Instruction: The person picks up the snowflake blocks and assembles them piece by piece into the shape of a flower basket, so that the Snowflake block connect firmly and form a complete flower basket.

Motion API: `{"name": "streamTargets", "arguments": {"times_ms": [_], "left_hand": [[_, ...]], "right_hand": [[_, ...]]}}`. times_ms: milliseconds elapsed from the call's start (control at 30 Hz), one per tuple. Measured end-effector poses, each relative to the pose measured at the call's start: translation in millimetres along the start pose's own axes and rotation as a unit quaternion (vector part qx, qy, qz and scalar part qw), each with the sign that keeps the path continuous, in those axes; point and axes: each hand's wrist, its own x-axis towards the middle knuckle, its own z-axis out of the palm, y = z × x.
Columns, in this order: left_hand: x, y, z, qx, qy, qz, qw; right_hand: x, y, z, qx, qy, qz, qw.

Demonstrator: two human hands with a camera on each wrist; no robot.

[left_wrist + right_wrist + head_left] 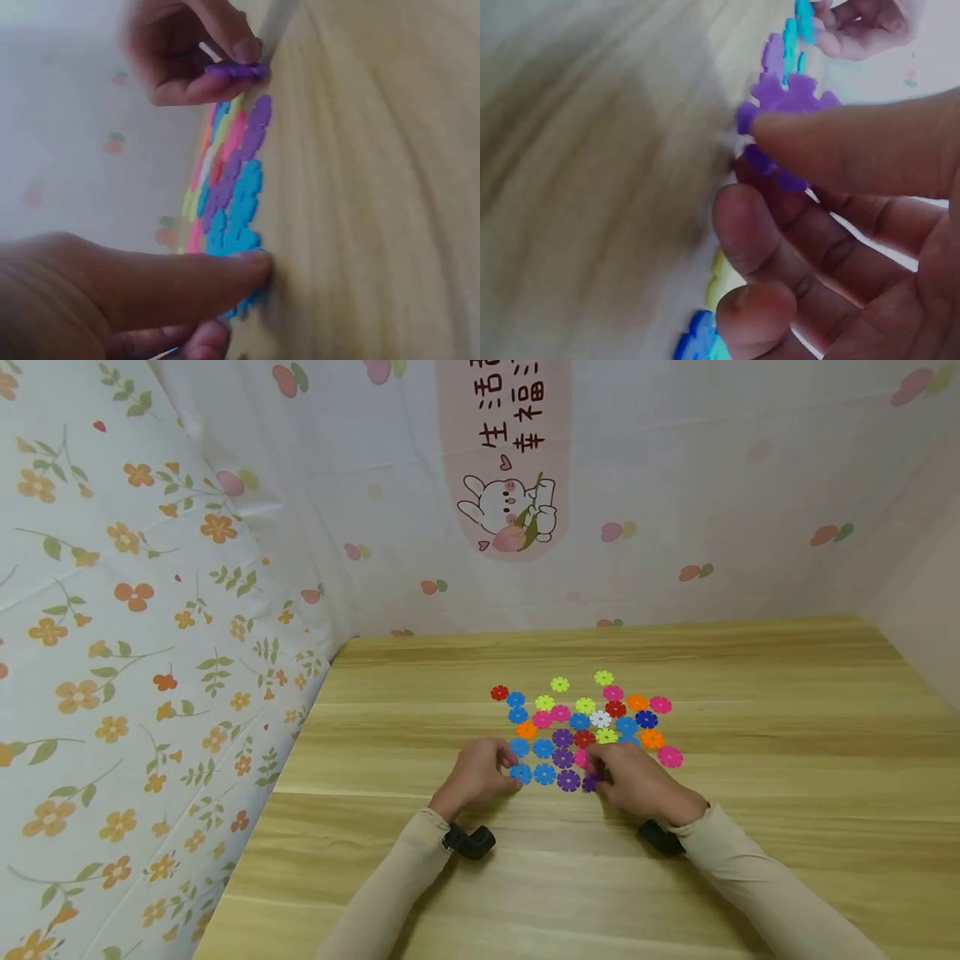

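Notched, flower-shaped plastic discs lie flat on the table. My right hand (641,781) pinches a purple disc (591,782) at the near edge of the group; in the right wrist view, thumb and fingers of the right hand (855,247) hold that purple disc (795,91) tilted. At the group's near left corner, my left hand (478,772) pinches a blue disc (521,774) between thumb and fingers. The left wrist view shows the left hand (135,289) at the blue discs (244,195), and the right hand (176,56) holding the purple disc (234,70) off the surface.
Between and beyond the hands are several discs, among them a white disc (600,718), a red disc (499,693) and an orange disc (653,739). The wooden table (360,877) meets a printed cloth (337,527) at the back and left. Each wrist wears a black device.
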Motion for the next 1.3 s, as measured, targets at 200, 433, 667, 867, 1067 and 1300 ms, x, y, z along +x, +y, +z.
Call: {"name": "streamTargets", "arguments": {"times_ms": [200, 433, 667, 867, 1067, 1300], "left_hand": [[0.7, -5.0, -1.5, -0.051, -0.01, 0.026, 0.9983], [-1.1, -6.1, 2.0, -0.172, -0.02, 0.039, 0.9841], [1.2, 13.2, 8.3, -0.321, -0.021, 0.053, 0.9452], [2.5, 21.8, 8.3, -0.339, -0.014, 0.068, 0.9383], [2.0, 25.3, 6.8, -0.332, -0.023, 0.085, 0.9392], [0.8, 31.2, 9.1, -0.309, -0.001, 0.075, 0.9482]], "right_hand": [[-0.4, 3.6, 2.6, 0.041, 0.004, -0.004, 0.9992], [3.6, 3.9, 5.2, 0.099, 0.091, -0.023, 0.9907], [7.4, -6.6, 4.6, 0.121, 0.187, -0.045, 0.9738], [8.2, -16.8, 1.7, 0.134, 0.217, -0.054, 0.9653], [9.1, -18.4, -0.1, 0.132, 0.219, -0.066, 0.9644], [10.1, -18.6, -0.5, 0.131, 0.219, -0.113, 0.9603]]}}
